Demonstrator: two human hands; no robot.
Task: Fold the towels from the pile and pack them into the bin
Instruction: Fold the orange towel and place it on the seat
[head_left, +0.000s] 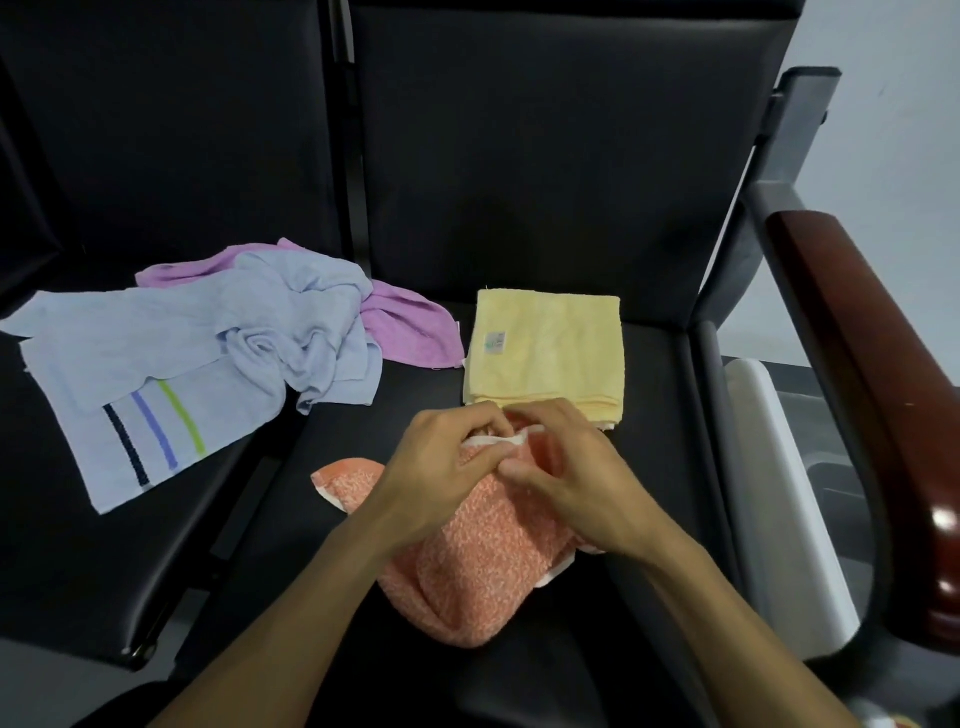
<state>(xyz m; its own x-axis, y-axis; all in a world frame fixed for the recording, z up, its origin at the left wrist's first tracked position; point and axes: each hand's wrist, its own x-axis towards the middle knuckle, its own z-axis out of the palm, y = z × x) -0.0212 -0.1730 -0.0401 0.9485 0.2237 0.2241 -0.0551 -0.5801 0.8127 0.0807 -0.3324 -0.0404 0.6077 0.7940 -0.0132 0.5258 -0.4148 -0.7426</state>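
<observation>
Two hands: left hand (436, 467) and right hand (566, 478) meet over one spot, fingers curled, both pinching the white hem of the orange towel (483, 566).
Orange towel: bunched on the black seat (649, 467), under both hands.
Yellow towel (545, 353): folded square, just behind the hands.
Pile: blue striped towel (156, 374) crumpled over a purple towel (405, 327), left seat.
White bin (779, 467): right of the seat, beside the wooden armrest (857, 364).

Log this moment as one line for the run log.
both hands pinching orange towel edge | yellow towel folded | pile waiting
</observation>
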